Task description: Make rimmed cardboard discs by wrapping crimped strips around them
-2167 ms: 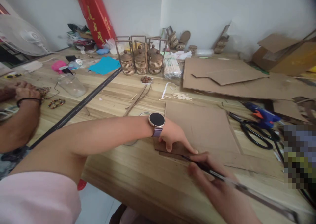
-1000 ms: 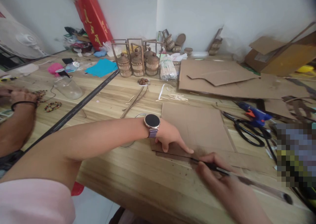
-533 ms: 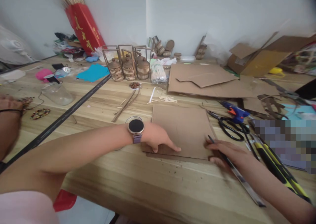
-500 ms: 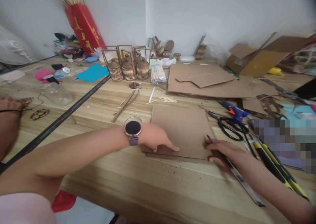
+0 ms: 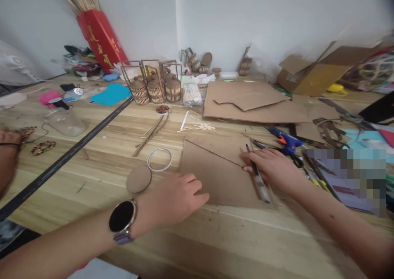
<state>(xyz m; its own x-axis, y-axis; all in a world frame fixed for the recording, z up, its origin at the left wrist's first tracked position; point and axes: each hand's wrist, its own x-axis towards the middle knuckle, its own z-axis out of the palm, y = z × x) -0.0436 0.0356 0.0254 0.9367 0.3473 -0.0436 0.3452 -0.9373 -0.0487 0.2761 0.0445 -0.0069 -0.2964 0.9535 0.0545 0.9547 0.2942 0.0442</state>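
Note:
My left hand, below a round watch, hovers over the front left of a flat cardboard sheet. Its fingers are loosely bent and apart, with nothing in them. A dark diagonal line crosses the sheet; whether it is drawn or an edge I cannot tell. At the sheet's right side, my right hand is closed around a slim pen with a dark upper end and a pale, shiny barrel. Left of the sheet lie a cardboard disc and a white ring.
Scissors, a blue glue gun and yellow-black tools lie to the right. Behind are small woven baskets, larger cardboard and small sticks. Another person's hand is beside beads at far left.
My left hand has drawn back toward me, uncovering the disc and ring. My right hand has moved up and left with the pen. A dark diagonal line now shows on the cardboard.

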